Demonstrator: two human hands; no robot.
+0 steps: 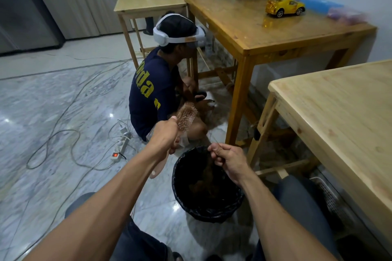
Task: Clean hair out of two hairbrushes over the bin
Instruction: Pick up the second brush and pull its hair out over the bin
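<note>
Sitting just beyond the bin [206, 193]: a headset-wearing person [161, 82]. Gripping the hairbrush [186, 117] in the left hand [164, 136], pinching hair [215, 144] with the right hand [228, 160] over the bin.

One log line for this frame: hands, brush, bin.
left hand: grips pink hairbrush, bristles up | right hand: pinches hair strands over bin | black-lined bin: hair clumps inside | second brush: not in view

Pale pink smooth plastic hairbrush [186, 115] is showing thin glinting bristles. Round bin [206, 184] is wearing a glossy, crinkled black plastic liner. Grey-white marble floor [63, 101] is reflecting lamps, polished. Light wooden tables [339, 112] are looking matt, the grain showing; the darker wooden table [265, 27] is looking varnished, shiny.
</note>
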